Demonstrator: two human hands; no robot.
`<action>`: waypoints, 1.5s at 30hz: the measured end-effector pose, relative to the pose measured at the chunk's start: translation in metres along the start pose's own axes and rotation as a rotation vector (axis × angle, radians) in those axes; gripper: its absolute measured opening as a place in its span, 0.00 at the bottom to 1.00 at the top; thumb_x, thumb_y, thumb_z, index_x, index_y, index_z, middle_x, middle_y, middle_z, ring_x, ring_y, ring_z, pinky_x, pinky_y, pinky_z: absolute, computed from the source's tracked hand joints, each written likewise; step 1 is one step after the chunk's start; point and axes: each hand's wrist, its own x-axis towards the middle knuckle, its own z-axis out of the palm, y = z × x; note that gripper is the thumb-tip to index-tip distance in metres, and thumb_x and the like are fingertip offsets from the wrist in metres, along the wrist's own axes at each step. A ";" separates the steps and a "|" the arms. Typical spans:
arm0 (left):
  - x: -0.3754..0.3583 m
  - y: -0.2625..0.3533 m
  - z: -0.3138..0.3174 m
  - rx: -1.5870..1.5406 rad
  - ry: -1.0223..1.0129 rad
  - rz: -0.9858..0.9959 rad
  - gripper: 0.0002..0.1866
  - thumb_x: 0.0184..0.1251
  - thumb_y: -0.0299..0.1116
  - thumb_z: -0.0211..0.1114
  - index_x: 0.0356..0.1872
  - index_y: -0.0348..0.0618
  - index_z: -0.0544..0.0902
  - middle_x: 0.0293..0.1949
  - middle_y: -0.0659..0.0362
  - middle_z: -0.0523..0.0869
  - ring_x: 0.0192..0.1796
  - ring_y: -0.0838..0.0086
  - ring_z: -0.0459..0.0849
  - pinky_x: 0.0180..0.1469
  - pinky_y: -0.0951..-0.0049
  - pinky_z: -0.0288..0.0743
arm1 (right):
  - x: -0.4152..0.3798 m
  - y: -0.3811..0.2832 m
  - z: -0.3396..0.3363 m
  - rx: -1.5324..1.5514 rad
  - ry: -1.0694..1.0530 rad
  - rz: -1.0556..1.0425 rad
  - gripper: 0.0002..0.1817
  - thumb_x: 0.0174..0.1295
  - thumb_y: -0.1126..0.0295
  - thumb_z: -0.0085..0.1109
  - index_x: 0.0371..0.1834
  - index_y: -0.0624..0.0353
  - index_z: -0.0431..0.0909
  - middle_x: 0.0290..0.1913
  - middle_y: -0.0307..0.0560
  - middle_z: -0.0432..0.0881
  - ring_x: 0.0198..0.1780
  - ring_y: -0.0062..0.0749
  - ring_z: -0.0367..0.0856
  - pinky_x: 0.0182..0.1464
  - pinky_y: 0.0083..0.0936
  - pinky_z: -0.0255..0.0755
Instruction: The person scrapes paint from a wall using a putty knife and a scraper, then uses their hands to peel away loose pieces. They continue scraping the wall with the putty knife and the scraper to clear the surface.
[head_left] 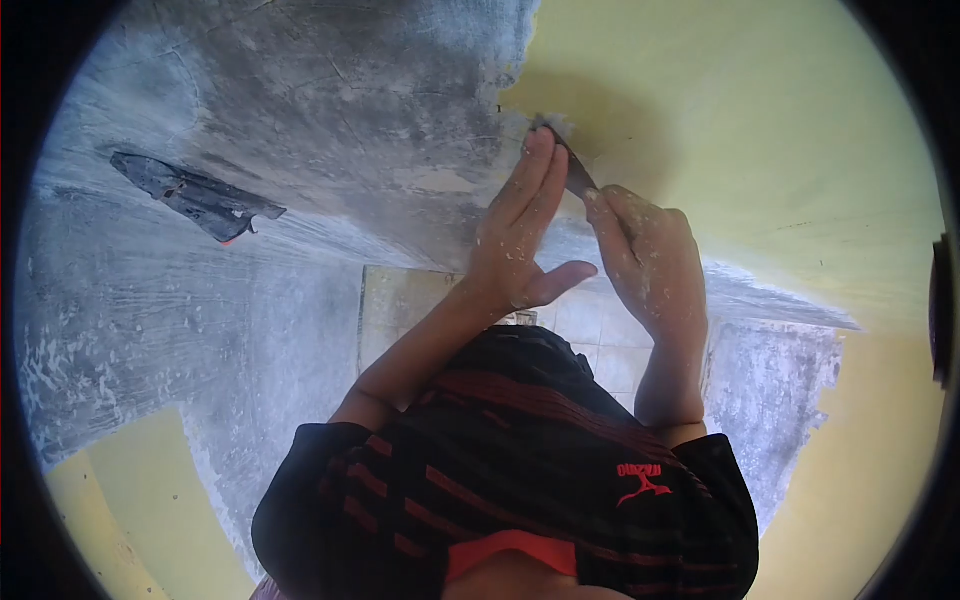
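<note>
My right hand (pixel 648 250) is closed round the handle end of a scraper (pixel 574 172) with a dark, narrow blade. The blade's tip meets the wall where yellow paint (pixel 760 120) borders bare grey plaster (pixel 330 110). My left hand (pixel 520 215) has its fingers stretched out together and its thumb spread away. Its fingertips rest against the blade near the tip. Pale flakes dot both hands, and a small patch of loosened paint (pixel 556 124) shows at the blade's end.
A dark, torn-looking object (pixel 195 195) with a red spot sits on the grey wall at left. Pale floor tiles (pixel 600 325) show below my arms. More yellow paint (pixel 870 430) covers the wall at lower right, and a dark edge (pixel 941 310) stands at far right.
</note>
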 end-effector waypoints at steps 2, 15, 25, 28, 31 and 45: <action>0.000 -0.003 -0.001 -0.004 0.017 0.013 0.55 0.68 0.65 0.69 0.79 0.23 0.66 0.82 0.31 0.63 0.84 0.38 0.62 0.83 0.48 0.60 | 0.000 -0.004 -0.004 0.013 -0.019 0.016 0.15 0.76 0.63 0.61 0.34 0.62 0.82 0.26 0.63 0.81 0.30 0.67 0.80 0.32 0.51 0.71; 0.002 0.008 -0.003 -0.038 -0.029 0.011 0.55 0.69 0.65 0.70 0.78 0.23 0.67 0.81 0.32 0.65 0.83 0.40 0.65 0.81 0.50 0.64 | -0.006 -0.006 -0.014 0.005 -0.062 -0.014 0.16 0.76 0.65 0.59 0.34 0.68 0.82 0.30 0.66 0.82 0.33 0.69 0.79 0.34 0.49 0.71; 0.001 0.012 -0.012 -0.063 -0.032 -0.051 0.55 0.70 0.66 0.69 0.78 0.22 0.67 0.82 0.31 0.63 0.84 0.40 0.62 0.82 0.50 0.61 | -0.003 -0.003 -0.007 0.063 -0.081 -0.010 0.18 0.77 0.63 0.60 0.36 0.70 0.82 0.22 0.54 0.75 0.25 0.34 0.69 0.33 0.36 0.69; 0.000 0.012 -0.014 -0.165 -0.057 -0.066 0.54 0.71 0.65 0.69 0.78 0.22 0.67 0.82 0.31 0.63 0.85 0.40 0.62 0.82 0.51 0.61 | -0.009 -0.005 -0.014 0.086 -0.082 0.052 0.17 0.76 0.64 0.59 0.35 0.70 0.82 0.26 0.61 0.78 0.29 0.52 0.74 0.34 0.43 0.70; 0.000 0.012 -0.010 -0.111 -0.062 -0.058 0.54 0.71 0.65 0.69 0.79 0.22 0.66 0.82 0.31 0.62 0.85 0.41 0.61 0.83 0.51 0.60 | -0.001 -0.007 -0.005 0.088 -0.056 0.034 0.16 0.75 0.66 0.59 0.34 0.70 0.82 0.29 0.67 0.80 0.31 0.68 0.79 0.35 0.49 0.72; 0.002 0.011 -0.010 -0.100 -0.048 -0.055 0.53 0.68 0.59 0.75 0.78 0.22 0.67 0.82 0.31 0.63 0.85 0.41 0.62 0.82 0.51 0.62 | 0.002 -0.004 -0.014 0.047 -0.129 0.045 0.17 0.76 0.63 0.60 0.36 0.68 0.83 0.32 0.67 0.82 0.35 0.70 0.80 0.38 0.51 0.74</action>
